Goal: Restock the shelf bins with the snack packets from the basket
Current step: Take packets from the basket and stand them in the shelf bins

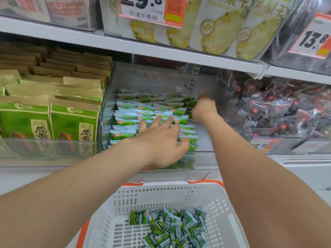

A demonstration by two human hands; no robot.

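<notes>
A clear shelf bin (200, 83) in the middle of the shelf holds rows of small green snack packets (132, 120). My left hand (161, 140) lies flat on the front rows, fingers spread and straight. My right hand (202, 108) reaches deep into the bin's right side and grips a green packet (189, 104) at the end of a back row. Below, a white basket (161, 196) with orange trim holds a loose pile of several green packets (172, 228).
Left of the bin stand upright green and brown nut bags (52, 115) behind a clear front. To the right a bin holds dark red-marked packets (279, 108). The shelf above carries pineapple packs (222, 27) and price tags.
</notes>
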